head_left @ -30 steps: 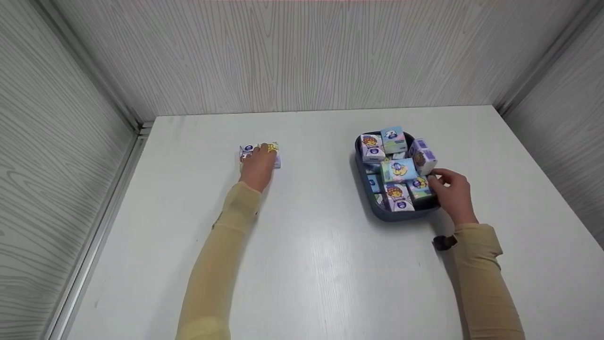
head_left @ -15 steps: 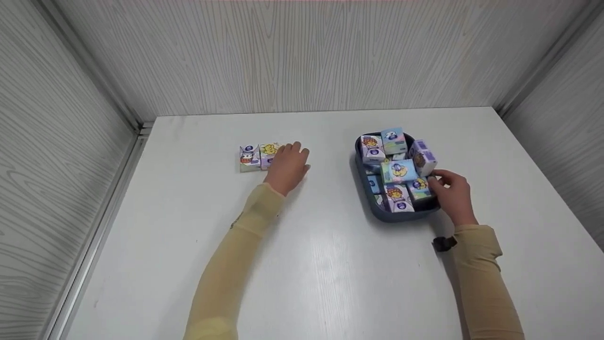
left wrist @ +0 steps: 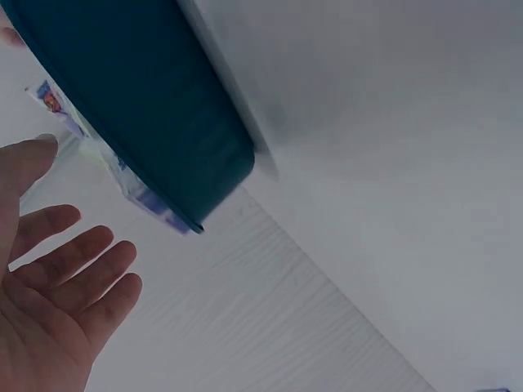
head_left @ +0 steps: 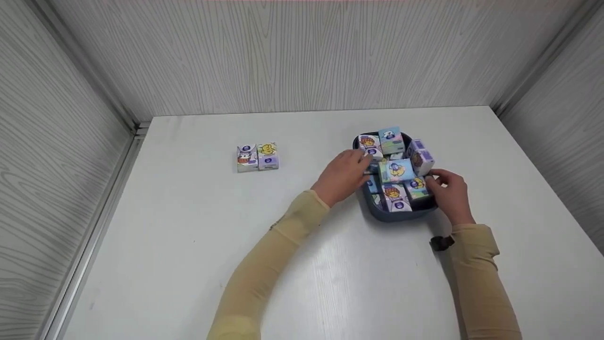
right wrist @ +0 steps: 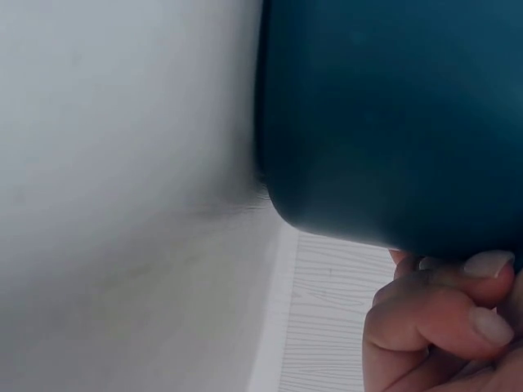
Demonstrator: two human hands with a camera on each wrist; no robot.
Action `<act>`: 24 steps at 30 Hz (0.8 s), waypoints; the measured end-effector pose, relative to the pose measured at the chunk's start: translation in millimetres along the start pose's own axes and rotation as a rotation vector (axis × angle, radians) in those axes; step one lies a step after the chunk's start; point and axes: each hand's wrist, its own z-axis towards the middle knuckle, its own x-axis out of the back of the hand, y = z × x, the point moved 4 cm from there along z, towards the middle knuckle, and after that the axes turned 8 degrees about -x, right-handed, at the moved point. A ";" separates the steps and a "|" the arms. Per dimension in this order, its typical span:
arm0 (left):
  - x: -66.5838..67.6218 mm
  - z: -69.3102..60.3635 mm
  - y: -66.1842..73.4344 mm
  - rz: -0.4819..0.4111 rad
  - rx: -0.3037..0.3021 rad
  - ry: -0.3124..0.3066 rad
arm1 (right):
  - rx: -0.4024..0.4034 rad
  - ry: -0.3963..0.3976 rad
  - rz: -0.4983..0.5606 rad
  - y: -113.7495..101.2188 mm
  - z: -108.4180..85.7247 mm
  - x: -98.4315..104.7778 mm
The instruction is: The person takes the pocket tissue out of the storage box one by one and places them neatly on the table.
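A dark blue-green basket (head_left: 398,216) filled with small printed packs (head_left: 396,171) stands right of the table's middle. My left hand (head_left: 343,174) hovers at the basket's left rim, fingertips beside a white-and-purple pack (head_left: 370,146). In the left wrist view its relaxed, spread fingers (left wrist: 86,273) have nothing between them, and the basket wall (left wrist: 147,106) is close by. On the opposite side, my right hand (head_left: 450,193) grips the basket's right rim. The right wrist view has its fingers (right wrist: 425,322) curled at the rim, partly cut off by the frame.
Two more packs, one with a red-and-white picture (head_left: 247,158) and one yellow and purple (head_left: 268,156), lie side by side on the white table (head_left: 188,212) at the left. Wood-grain panels (head_left: 302,56) rise behind and at both sides.
My left hand has left the two packs at the left and moved right to the basket, uncovering both packs. The right hand keeps its hold on the rim.
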 end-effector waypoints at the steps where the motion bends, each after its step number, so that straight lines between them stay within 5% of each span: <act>1: -1.4 2.8 5.0 0.004 -0.015 -0.003 | -0.001 -0.002 0.002 -0.1 -0.2 -0.4; 8: -10.5 18.0 28.0 -0.020 -0.049 -0.034 | -0.033 -0.018 0.007 -0.9 0.1 -2.7; 16: -16.7 29.8 34.6 -0.101 0.009 -0.106 | -0.019 -0.011 0.005 -0.5 2.0 -1.6; 24: -18.4 30.1 32.8 -0.100 0.011 -0.045 | 0.019 0.004 -0.006 -1.1 0.8 -0.6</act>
